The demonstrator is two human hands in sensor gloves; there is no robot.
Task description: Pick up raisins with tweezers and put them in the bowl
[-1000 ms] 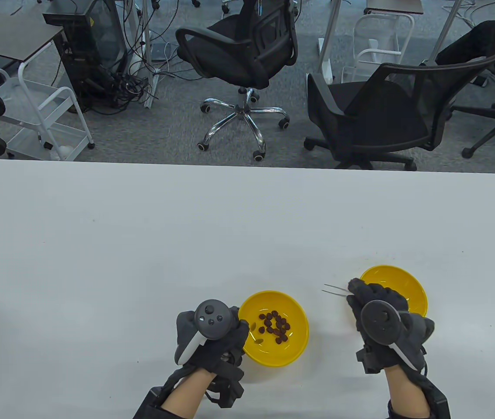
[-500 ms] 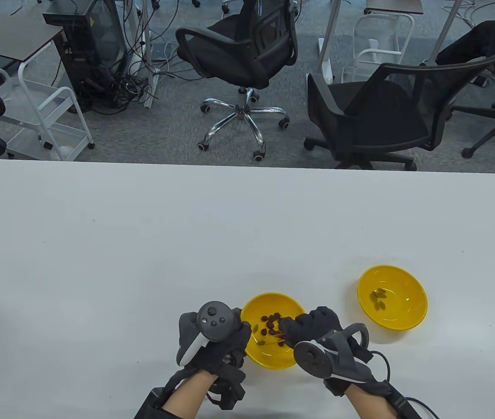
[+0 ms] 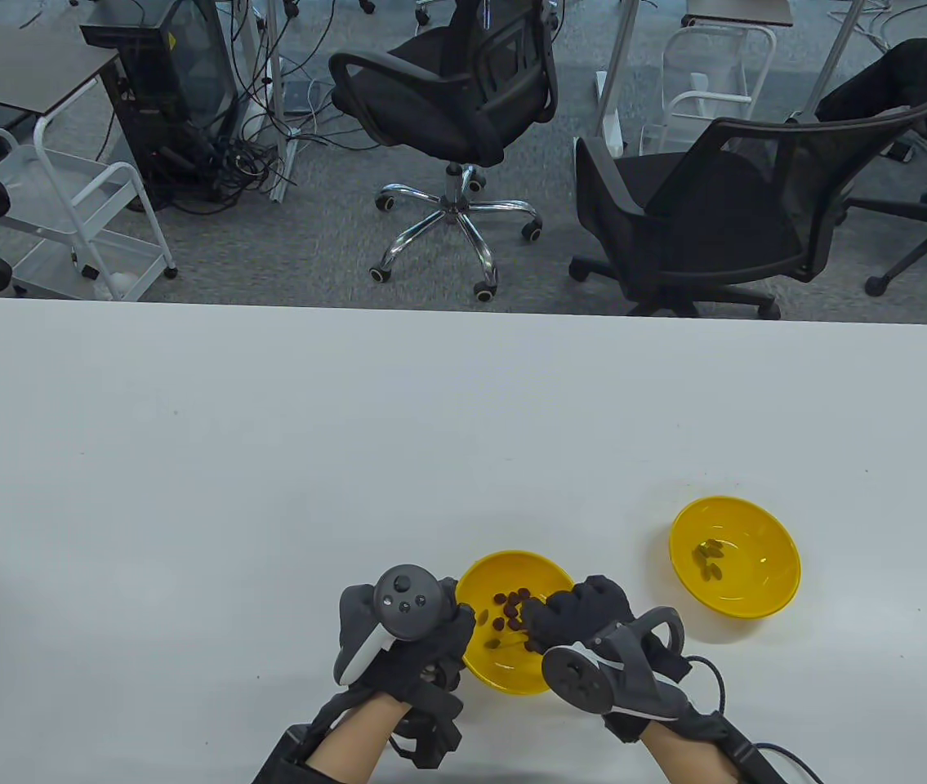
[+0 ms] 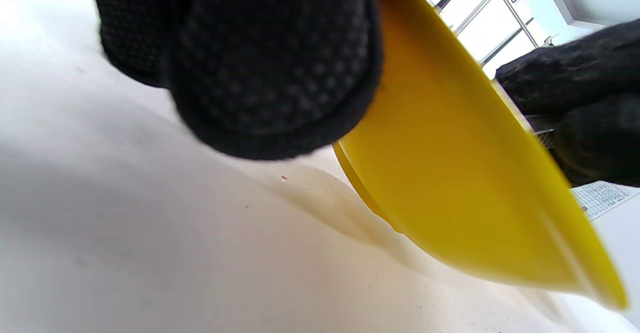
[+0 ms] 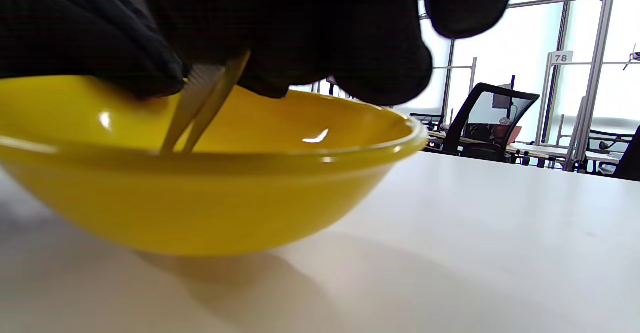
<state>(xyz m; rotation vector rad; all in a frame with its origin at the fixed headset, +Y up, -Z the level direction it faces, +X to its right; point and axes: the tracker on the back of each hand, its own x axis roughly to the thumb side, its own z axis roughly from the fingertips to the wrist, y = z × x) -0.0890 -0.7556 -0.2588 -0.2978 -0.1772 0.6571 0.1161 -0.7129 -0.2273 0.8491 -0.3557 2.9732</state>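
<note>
Raisins (image 3: 512, 611) lying in near-edge bowl (image 3: 486, 671): right hand (image 3: 586, 625) pinching tweezers (image 5: 200, 105), tips dipping inside; left hand (image 3: 398, 645) gripping rim. Closing gently, lifting straight.

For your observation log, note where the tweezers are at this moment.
The tweezers are pinched in the right hand, tips dipping inside the near yellow bowl among the raisins. They show only in the right wrist view.
</note>
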